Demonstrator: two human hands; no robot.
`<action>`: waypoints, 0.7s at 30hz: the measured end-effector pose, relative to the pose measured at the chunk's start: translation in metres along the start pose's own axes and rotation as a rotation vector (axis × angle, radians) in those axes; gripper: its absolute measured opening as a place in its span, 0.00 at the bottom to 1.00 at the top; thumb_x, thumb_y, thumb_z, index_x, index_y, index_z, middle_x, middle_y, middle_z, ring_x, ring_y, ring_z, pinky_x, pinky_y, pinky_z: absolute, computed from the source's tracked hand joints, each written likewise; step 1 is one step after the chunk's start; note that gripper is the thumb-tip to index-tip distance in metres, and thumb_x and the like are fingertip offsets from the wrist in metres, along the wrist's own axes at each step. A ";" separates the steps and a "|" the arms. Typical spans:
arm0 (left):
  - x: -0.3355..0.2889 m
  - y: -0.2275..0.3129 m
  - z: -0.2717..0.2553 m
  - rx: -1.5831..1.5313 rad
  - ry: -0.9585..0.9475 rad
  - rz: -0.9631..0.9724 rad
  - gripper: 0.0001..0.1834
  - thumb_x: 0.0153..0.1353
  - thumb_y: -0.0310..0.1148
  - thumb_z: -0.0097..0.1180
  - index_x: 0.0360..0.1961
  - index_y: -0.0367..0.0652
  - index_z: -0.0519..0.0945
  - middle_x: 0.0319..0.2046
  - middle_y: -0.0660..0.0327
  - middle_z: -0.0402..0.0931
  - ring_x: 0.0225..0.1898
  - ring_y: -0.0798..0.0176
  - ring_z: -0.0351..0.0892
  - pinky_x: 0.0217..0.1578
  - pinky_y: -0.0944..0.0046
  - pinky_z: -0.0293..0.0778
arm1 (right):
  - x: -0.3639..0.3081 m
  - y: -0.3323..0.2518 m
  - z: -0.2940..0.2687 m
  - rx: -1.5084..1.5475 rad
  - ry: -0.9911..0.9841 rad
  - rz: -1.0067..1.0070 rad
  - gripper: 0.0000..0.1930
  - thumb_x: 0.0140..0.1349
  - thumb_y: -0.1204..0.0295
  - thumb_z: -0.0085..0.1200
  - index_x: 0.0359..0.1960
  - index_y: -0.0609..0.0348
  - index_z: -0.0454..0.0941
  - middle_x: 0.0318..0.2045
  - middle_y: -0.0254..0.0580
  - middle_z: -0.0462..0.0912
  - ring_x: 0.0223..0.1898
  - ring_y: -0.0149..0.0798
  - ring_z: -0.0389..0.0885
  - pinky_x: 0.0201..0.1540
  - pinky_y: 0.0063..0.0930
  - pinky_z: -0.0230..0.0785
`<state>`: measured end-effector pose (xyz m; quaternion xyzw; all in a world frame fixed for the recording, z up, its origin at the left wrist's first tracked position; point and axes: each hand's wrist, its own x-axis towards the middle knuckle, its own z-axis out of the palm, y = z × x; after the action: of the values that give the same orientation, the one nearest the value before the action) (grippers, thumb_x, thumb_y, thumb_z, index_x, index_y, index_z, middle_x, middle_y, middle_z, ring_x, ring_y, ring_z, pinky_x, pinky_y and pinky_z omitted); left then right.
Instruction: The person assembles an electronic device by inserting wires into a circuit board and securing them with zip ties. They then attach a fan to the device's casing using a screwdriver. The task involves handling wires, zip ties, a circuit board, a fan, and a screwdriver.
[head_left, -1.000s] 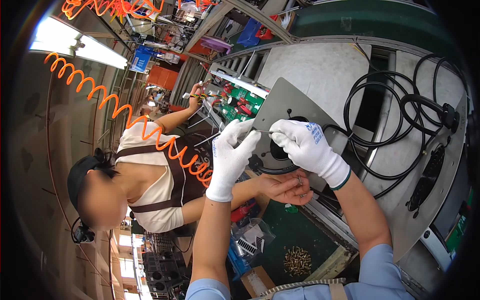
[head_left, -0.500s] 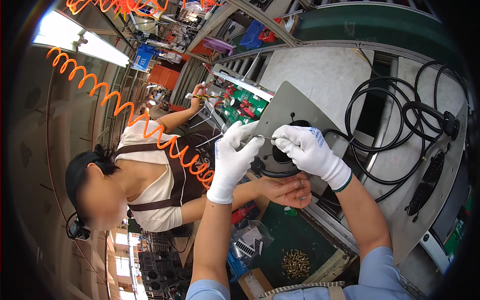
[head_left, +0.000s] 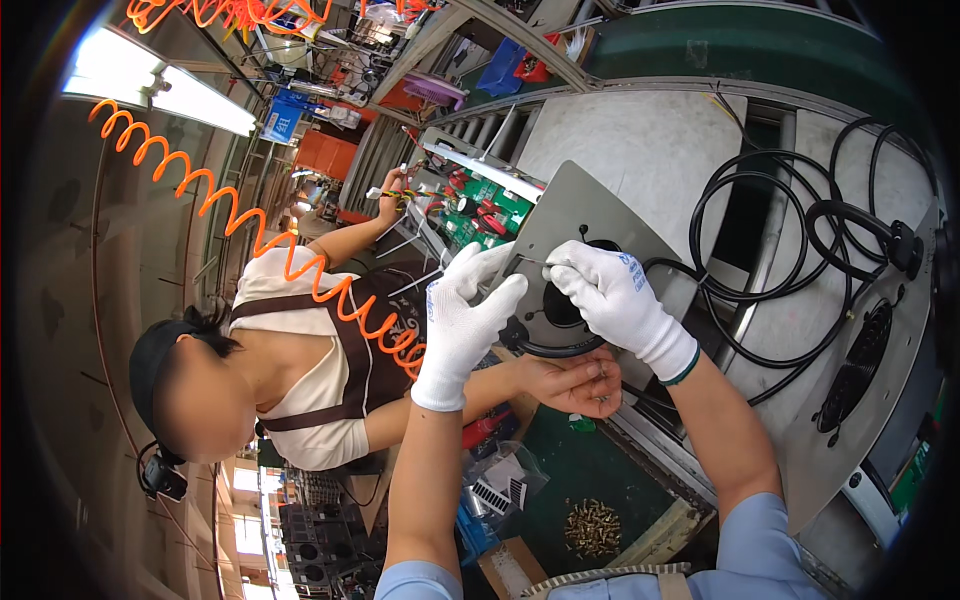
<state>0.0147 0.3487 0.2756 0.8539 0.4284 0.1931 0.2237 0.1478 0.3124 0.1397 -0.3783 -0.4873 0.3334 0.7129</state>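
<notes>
My left hand (head_left: pixel 465 315), in a white knit glove, grips the left edge of a grey metal panel (head_left: pixel 590 205), thumb and fingers apart around it. My right hand (head_left: pixel 605 295), gloved alike, is closed in a pinch over the panel's face. From its fingertips a thin dark rod-like piece (head_left: pixel 532 261) points left toward the panel's edge; its exact kind is unclear. Behind my right fingers lies a round black part (head_left: pixel 562 305) on the panel, partly hidden. A thick black cable (head_left: pixel 560 350) curves below it.
A co-worker's open hand (head_left: pixel 575 385) is just below the panel, their other hand (head_left: pixel 393 200) beside wires and a green circuit board (head_left: pixel 490 215). Coiled black cable (head_left: pixel 740 290) and a second grey panel (head_left: pixel 810 470) lie right. Brass screws (head_left: pixel 593 527) sit in front; an orange coiled hose (head_left: pixel 240 215) hangs left.
The thin piece's left end has come away from my left fingertips. My right hand has shifted slightly up and left with it. The panel has hardly moved.
</notes>
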 end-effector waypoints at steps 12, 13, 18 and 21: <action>0.000 -0.007 -0.001 0.064 0.030 0.018 0.23 0.52 0.25 0.60 0.51 0.30 0.79 0.43 0.56 0.81 0.50 0.70 0.73 0.55 0.66 0.66 | 0.002 -0.001 -0.002 0.103 -0.004 0.018 0.07 0.67 0.69 0.50 0.37 0.60 0.76 0.21 0.37 0.74 0.23 0.27 0.70 0.29 0.25 0.64; 0.000 -0.012 -0.002 0.102 0.036 0.061 0.23 0.52 0.25 0.59 0.51 0.30 0.79 0.43 0.56 0.81 0.50 0.70 0.73 0.55 0.66 0.66 | 0.002 -0.006 -0.005 0.093 -0.039 0.068 0.07 0.68 0.71 0.49 0.38 0.62 0.76 0.25 0.35 0.77 0.28 0.25 0.71 0.33 0.23 0.66; 0.000 -0.015 -0.002 0.042 0.046 0.051 0.23 0.52 0.24 0.59 0.52 0.30 0.79 0.42 0.57 0.81 0.44 0.72 0.74 0.49 0.69 0.70 | 0.002 -0.003 0.000 0.098 0.013 0.024 0.08 0.66 0.68 0.51 0.36 0.59 0.76 0.18 0.41 0.72 0.19 0.32 0.70 0.26 0.29 0.64; 0.000 -0.019 -0.002 0.023 0.039 0.014 0.24 0.52 0.24 0.58 0.53 0.31 0.78 0.41 0.58 0.81 0.38 0.75 0.73 0.41 0.73 0.71 | 0.002 -0.008 -0.002 0.090 -0.023 0.075 0.07 0.67 0.69 0.50 0.37 0.60 0.76 0.21 0.38 0.75 0.21 0.29 0.70 0.27 0.26 0.64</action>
<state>0.0012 0.3591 0.2672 0.8554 0.4291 0.2063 0.2040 0.1516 0.3097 0.1474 -0.3598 -0.4655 0.3860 0.7105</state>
